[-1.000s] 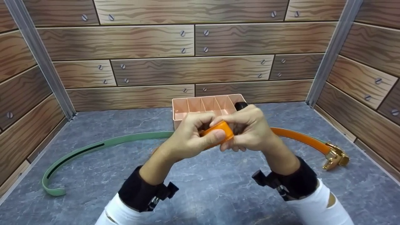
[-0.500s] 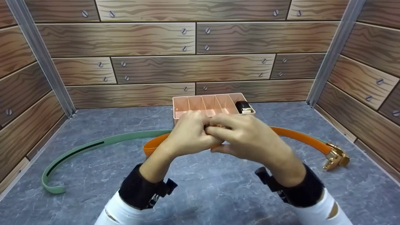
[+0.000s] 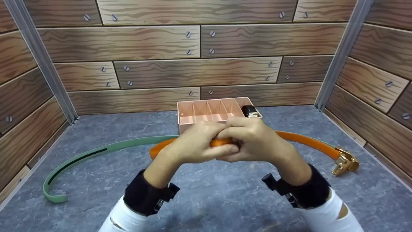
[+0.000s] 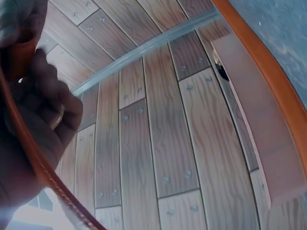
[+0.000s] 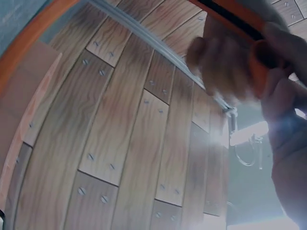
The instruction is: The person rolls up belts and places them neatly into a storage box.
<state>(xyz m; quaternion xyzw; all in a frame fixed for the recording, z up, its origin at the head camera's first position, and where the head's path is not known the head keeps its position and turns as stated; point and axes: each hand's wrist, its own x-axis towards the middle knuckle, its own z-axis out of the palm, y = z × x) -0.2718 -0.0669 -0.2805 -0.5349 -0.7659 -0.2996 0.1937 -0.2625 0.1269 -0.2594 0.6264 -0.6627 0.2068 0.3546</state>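
Note:
An orange belt (image 3: 302,139) with a gold buckle (image 3: 346,162) lies curved on the table at the right. Its other end loops back at the left (image 3: 158,149) to the hands, where it is rolled into a small coil (image 3: 221,142). My left hand (image 3: 201,141) grips the coil, thumb along its near side. From the right, my right hand (image 3: 254,138) curls its fingers round the same coil. The right wrist view shows the coil's hollow end (image 5: 261,67) and a black strip on the strap. A green belt (image 3: 138,141) with a black strip stretches left, its tip curled.
Behind the hands stands a pink divided box (image 3: 201,111), with a black rolled belt (image 3: 249,111) showing a gold buckle in its right compartment. Wood-patterned walls (image 3: 154,74) enclose the grey table (image 3: 206,199) at the back and sides.
The right hand turns over the coil, covering it half a second ago, then draws back so a bit of orange shows. The left hand stays nearly in place. Belts on the table have not moved.

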